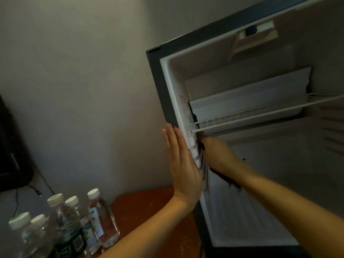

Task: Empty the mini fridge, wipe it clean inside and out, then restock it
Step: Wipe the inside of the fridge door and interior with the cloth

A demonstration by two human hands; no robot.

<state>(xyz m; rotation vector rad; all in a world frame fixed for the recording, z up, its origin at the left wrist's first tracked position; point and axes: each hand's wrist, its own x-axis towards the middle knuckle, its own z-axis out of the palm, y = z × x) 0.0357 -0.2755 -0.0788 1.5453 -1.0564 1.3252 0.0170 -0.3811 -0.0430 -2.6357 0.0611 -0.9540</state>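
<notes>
Two hands: both are working at the mini fridge [158, 86], which is standing open and filling the frame from 12 to 5 o'clock.
Left hand [183, 164]: its grip is lying open, fingers straight and together, palm pressing flat on the fridge's dark outer side wall just below centre.
Right hand [214, 151]: it is reaching inside to the inner left wall, right under the front corner of the wire shelf [260, 112]; motion is blurring it, so I cannot tell whether its grip is closed or holding anything.
Fridge interior: the wire shelf is sitting bare at 3 o'clock, and the thermostat housing [255, 34] is hanging from the ceiling at 1 o'clock.
Water bottles [61, 220]: five capped ones are standing together at 7 o'clock, by the left edge of the reddish desk [149, 211], well apart from the fridge.
</notes>
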